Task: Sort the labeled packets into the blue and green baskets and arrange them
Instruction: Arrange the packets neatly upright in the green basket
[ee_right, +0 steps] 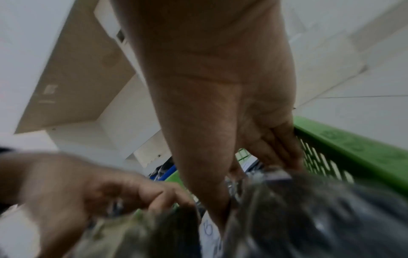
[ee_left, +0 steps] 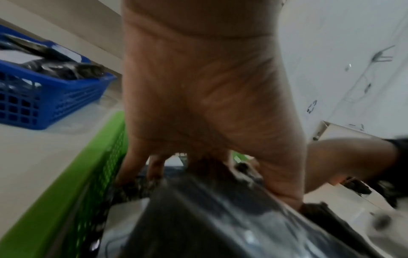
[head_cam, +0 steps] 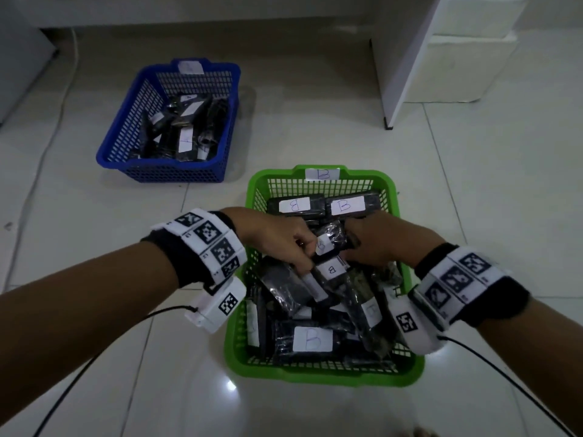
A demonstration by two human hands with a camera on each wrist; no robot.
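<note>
the fingers [head_cam: 299, 247] of the left hand [head_cam: 277, 238] are curled round the near end of a black plastic-wrapped packet with a white "b" label [head_cam: 331, 269], inside the green plastic mesh basket [head_cam: 239, 351]. the right hand [head_cam: 375, 244] faces it from the other side, its fingers [head_cam: 353, 234] bent down onto the same small cluster of packets, where a second packet with a small white label [head_cam: 323, 244] stands tilted between the two hands. which of the two packets the right hand really grips i cannot tell; both wrist views are blurred, showing only fingers sunk among glossy black wrapping.

around the hands, at the far end of the green basket two flat packets labelled "b" [head_cam: 344, 205] lie side by side, neatly. at the near end the rest lie crossed and slanted, one big "b" label [head_cam: 312, 339] facing up. the basket itself carries a "b" tag [head_cam: 322, 174] on its far rim. beyond and to the left of the green basket, well apart on the tiled floor [head_cam: 473, 216], sits the blue plastic mesh basket [head_cam: 126, 143], holding its own loose heap of packets.

sorting looks done; arranging is under way. the wrapping looks slippery, so a packet pinched only at its end may slide out or twist. pulling one from the crossed heap could drag its neighbours askew, or push into the tidy far row.
</note>
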